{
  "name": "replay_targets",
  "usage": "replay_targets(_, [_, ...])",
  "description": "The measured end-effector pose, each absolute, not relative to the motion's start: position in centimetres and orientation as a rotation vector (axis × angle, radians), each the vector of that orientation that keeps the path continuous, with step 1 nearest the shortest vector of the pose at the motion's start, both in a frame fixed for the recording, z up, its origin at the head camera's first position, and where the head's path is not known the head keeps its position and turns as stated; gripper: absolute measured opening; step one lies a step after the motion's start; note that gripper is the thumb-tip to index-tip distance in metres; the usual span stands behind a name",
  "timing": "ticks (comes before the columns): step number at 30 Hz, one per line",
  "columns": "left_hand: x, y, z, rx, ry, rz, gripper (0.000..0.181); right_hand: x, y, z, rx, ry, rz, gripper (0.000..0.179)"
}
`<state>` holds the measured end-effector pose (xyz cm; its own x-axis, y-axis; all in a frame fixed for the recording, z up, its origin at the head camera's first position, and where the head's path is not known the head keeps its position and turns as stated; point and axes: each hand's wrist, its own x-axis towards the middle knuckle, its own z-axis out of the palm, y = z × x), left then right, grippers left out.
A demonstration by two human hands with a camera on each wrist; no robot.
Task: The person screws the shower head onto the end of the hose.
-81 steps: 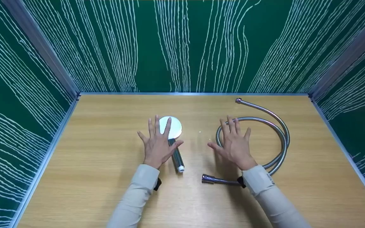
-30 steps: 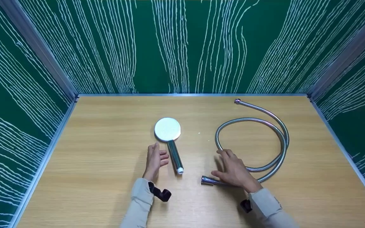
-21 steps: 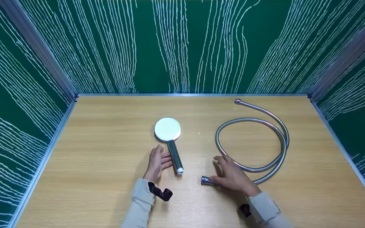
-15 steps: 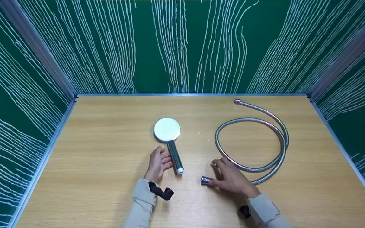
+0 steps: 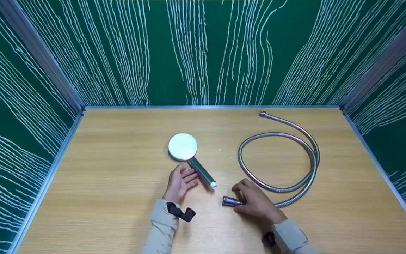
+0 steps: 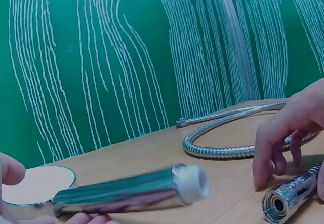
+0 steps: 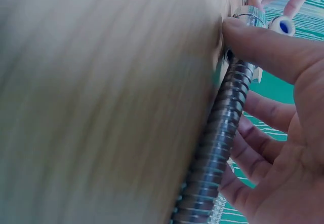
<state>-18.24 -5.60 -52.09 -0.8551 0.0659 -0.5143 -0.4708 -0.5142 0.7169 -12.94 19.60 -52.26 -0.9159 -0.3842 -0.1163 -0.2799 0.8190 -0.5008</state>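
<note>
A hand shower (image 5: 182,146) with a round white face and a chrome handle (image 6: 121,191) lies on the table, its white threaded end pointing front right. My left hand (image 5: 182,181) is palm up beside it, fingers extended against the handle's underside and thumb raised apart. To the right lies a coiled metal shower hose (image 5: 277,134). Over its near end my right hand (image 5: 256,201) reaches down, thumb and fingers spread on either side of the hose just behind the chrome connector (image 5: 229,201). In the left wrist view a gap shows between the index finger and the connector (image 6: 283,203).
The wooden table (image 5: 118,148) is bordered by metal strips and green walls (image 5: 174,84) with white wavy lines at the back and sides. The hose's other end, with a small nut (image 5: 262,114), lies near the back edge.
Both hands have come down from above the table to the hand shower and hose end. The handle has swung to the right against my left fingers. My right hand has moved behind the connector.
</note>
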Motion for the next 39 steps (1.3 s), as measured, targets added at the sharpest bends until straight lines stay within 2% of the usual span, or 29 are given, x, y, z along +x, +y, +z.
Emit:
replay_targets(5, [-18.1,-5.3,-52.1,-0.628,1.336,2.409,0.034,-13.0,19.6,-52.2,-0.519,2.783,-0.727,0.052])
replay_targets(9, [-18.0,-5.0,-52.2,-0.633,1.343,2.405,0.032,-13.2,19.6,-52.1,-0.517,2.747,-0.750,0.058])
replay_targets(15, [-18.0,-4.6,-52.2,-0.620,1.343,2.402,0.034,-14.5,19.4,-51.8,-0.445,2.548,-1.046,0.102])
replay_targets(17, [-18.0,-4.6,-52.2,-0.618,1.347,2.405,0.035,-15.3,19.3,-51.7,-0.443,2.485,-1.158,0.110])
replay_targets(24, [-18.0,-4.5,-52.4,-0.612,1.332,2.400,0.039,-17.0,19.1,-51.6,-0.523,2.478,-1.166,0.102])
replay_targets(28, [-17.9,-4.3,-52.4,-0.606,1.339,2.402,0.037,-16.8,19.0,-51.5,-0.532,2.506,-1.107,0.098])
replay_targets(39, [-17.8,-3.9,-52.7,-0.564,1.323,2.384,0.047,-16.1,18.4,-51.1,-0.558,2.497,-1.010,0.091])
